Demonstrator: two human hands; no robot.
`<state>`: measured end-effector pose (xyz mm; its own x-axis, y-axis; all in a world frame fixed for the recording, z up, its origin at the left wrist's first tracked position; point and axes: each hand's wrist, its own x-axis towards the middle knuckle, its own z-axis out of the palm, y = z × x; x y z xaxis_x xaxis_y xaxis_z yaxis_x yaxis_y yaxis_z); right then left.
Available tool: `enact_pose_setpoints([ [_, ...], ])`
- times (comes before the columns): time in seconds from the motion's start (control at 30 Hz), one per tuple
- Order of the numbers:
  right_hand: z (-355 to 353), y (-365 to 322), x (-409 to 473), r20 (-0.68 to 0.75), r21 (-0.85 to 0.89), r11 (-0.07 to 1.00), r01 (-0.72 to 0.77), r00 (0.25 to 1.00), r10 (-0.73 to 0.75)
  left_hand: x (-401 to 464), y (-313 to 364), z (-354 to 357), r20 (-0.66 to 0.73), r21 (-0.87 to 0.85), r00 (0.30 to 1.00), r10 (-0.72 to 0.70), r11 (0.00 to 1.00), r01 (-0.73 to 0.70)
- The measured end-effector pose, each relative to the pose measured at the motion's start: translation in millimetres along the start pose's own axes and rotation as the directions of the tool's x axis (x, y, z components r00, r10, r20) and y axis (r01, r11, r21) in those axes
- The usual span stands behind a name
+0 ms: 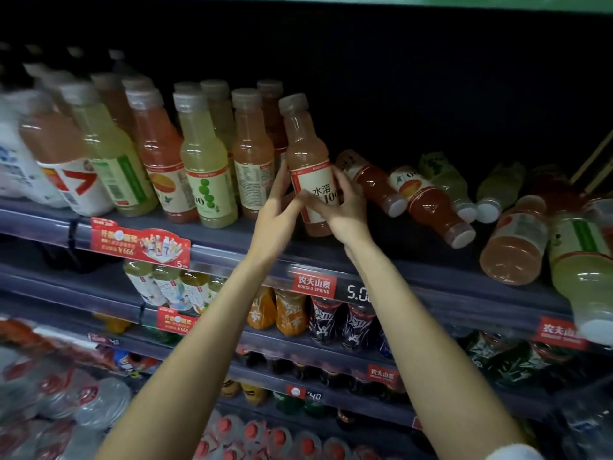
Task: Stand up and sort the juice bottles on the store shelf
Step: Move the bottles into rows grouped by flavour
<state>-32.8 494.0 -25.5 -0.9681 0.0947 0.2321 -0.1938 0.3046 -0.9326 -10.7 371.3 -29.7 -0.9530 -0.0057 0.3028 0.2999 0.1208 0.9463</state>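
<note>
Left hand [280, 214] and right hand [345, 207] both gripping upright pink plastic juice bottle [306, 154] on dark store shelf [431, 277]; fallen bottles [428, 200] lying beside

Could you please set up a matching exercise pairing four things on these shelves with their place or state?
Things:
1. pink bottle with white label
2. dark red bottle
3. green bottle with dots
4. orange bottles

Place or state:
A. lying on its side, cap toward the front
B. standing in the row on the left
C. held by both hands
D. on the shelf below

Pairs: 1-C, 2-A, 3-B, 4-D
</note>
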Motion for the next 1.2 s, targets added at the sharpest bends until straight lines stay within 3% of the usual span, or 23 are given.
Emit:
enact_pose_setpoints([
  [0.23, -4, 4, 19, 0.006, -0.081, 0.996, 0.020, 1.000, -0.020, 8, 6, 0, 0.064, 0.020, 0.995, 0.082, 0.996, -0.083],
  [0.4, -2, 1, 36, 0.107, -0.132, 0.988, 0.078, 0.992, -0.064, 20, 2, -3, 0.029, 0.064, 0.999, 0.037, 0.997, -0.039],
  [0.5, -9, 4, 37, 0.160, -0.254, 0.956, 0.144, 0.981, -0.105, 22, -1, -2, 0.055, 0.163, 0.998, 0.041, 0.985, -0.049],
  [0.57, -25, 9, 34, 0.117, -0.500, 0.837, 0.225, 0.974, -0.192, 24, -3, -1, 0.076, 0.249, 0.995, 0.069, 0.965, -0.085],
  [0.67, -55, 14, 28, 0.028, -0.875, 0.455, 0.164, 0.956, -0.290, 24, -2, -2, 0.053, 0.362, 0.988, 0.145, 0.919, -0.154],
  [0.7, -62, 15, 26, 0.010, -0.925, 0.364, 0.113, 0.962, -0.271, 23, -3, -2, 0.043, 0.408, 0.978, 0.205, 0.890, -0.205],
  [0.77, -70, 16, 22, -0.006, -0.954, 0.295, 0.050, 0.983, -0.185, 22, -5, -1, 0.074, 0.480, 0.943, 0.324, 0.817, -0.318],
  [0.93, -74, 13, 18, -0.033, -0.933, 0.360, 0.014, 0.991, -0.126, 31, -4, 9, 0.257, 0.526, 0.890, 0.378, 0.717, -0.457],
  [1.07, -88, 3, 3, -0.107, -0.850, 0.525, -0.034, 0.988, -0.110, 42, 0, 25, 0.373, 0.547, 0.868, 0.328, 0.678, -0.491],
  [1.13, -96, -9, -14, -0.177, -0.753, 0.658, -0.003, 0.964, -0.198, 46, 3, 32, 0.409, 0.532, 0.859, 0.308, 0.684, -0.499],
  [1.2, -101, -23, -34, -0.258, -0.639, 0.758, 0.134, 0.890, -0.375, 46, 6, 41, 0.440, 0.502, 0.846, 0.303, 0.698, -0.511],
])
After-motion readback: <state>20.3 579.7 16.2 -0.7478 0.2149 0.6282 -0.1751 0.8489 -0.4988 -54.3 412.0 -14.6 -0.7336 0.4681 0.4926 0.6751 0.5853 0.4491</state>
